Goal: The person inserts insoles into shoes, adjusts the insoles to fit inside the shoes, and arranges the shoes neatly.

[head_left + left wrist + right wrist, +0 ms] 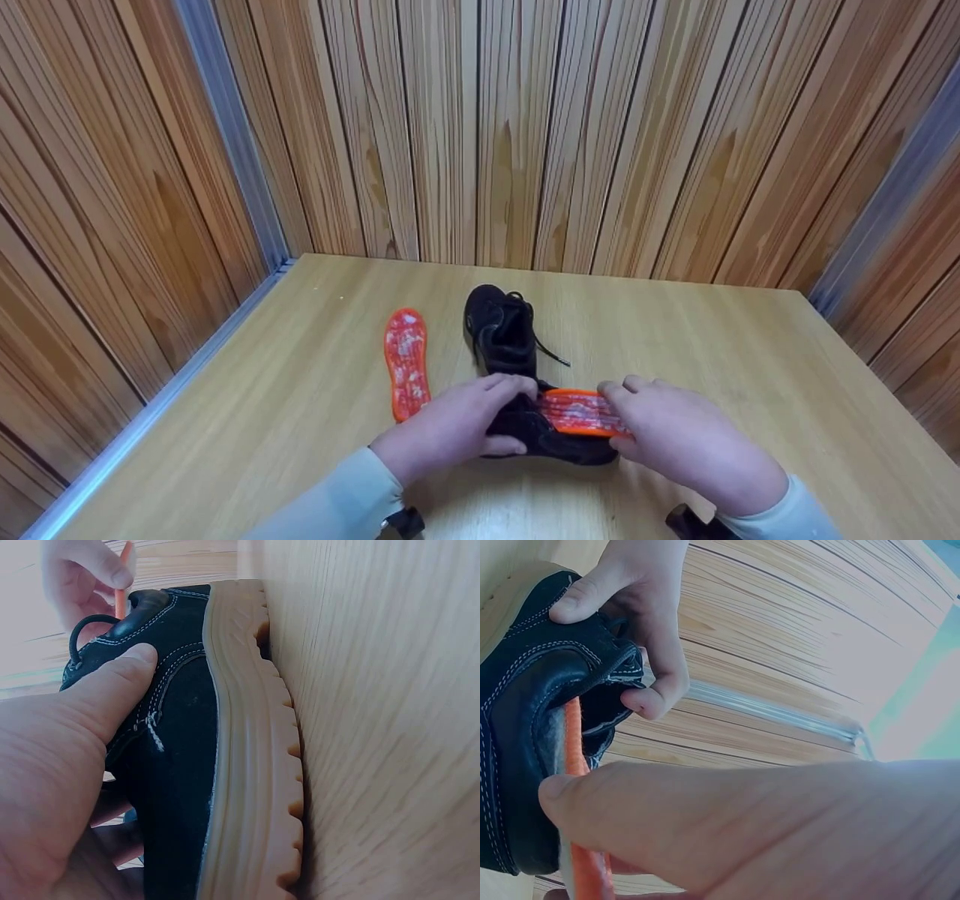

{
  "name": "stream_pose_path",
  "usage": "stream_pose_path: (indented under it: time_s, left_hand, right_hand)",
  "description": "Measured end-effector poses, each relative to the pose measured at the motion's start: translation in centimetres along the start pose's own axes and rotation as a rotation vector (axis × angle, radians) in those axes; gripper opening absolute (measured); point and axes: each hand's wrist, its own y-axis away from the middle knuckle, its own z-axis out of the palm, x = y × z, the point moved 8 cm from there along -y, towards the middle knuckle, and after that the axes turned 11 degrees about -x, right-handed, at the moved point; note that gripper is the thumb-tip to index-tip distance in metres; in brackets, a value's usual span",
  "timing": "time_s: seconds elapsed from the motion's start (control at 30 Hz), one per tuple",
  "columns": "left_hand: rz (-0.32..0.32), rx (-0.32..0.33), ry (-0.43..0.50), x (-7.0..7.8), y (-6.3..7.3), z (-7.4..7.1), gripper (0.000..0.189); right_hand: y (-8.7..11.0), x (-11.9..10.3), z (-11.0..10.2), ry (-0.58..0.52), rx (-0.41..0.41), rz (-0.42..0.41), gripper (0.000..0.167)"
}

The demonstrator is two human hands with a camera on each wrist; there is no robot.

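Note:
A black shoe [574, 448] with a tan ridged sole [251, 735] and white stitching lies near the table's front, toe to the left. My left hand [465, 420] grips its front part, thumb on the near side and fingers over the laced top. My right hand [690, 435] pinches the outer end of a red-and-white patterned insole [579, 412] with an orange rim. The insole's other end is inside the shoe opening, hidden from sight. In the right wrist view, the orange edge [574, 735] stands in the opening beside the black heel collar.
A second patterned insole [406, 360] lies flat on the wooden table [712, 337], left of the shoes. Just behind the held shoe stands a second black shoe [491, 330], its lace trailing right. Wood-plank walls [510, 135] enclose the back and sides.

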Motion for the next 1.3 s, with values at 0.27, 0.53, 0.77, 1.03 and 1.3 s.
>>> stream_pose_path:
  time_s: [0.27, 0.53, 0.77, 1.03, 1.3]
  left_hand:
    - [0.006, 0.007, -0.025, 0.17, 0.15, -0.10, 0.062]
    - [0.006, 0.012, -0.025, 0.06, 0.15, -0.09, 0.062]
    - [0.004, 0.006, -0.021, -0.01, 0.10, -0.06, 0.062]
    - [-0.008, 0.002, -0.014, -0.07, 0.07, -0.05, 0.061]
    - [-0.004, 0.006, -0.025, 0.05, 0.09, -0.07, 0.062]
  right_hand:
    - [-0.01, 0.43, 0.01, -0.015, -0.035, 0.014, 0.061]
    - [-0.10, 0.54, -0.04, -0.028, -0.069, 0.030, 0.064]
    - [0.01, 0.32, -0.15, -0.009, -0.057, 0.030, 0.063]
    - [-0.06, 0.34, -0.09, -0.003, -0.063, 0.038, 0.063]
    - [-0.01, 0.17, -0.06, 0.006, -0.027, 0.022, 0.060]
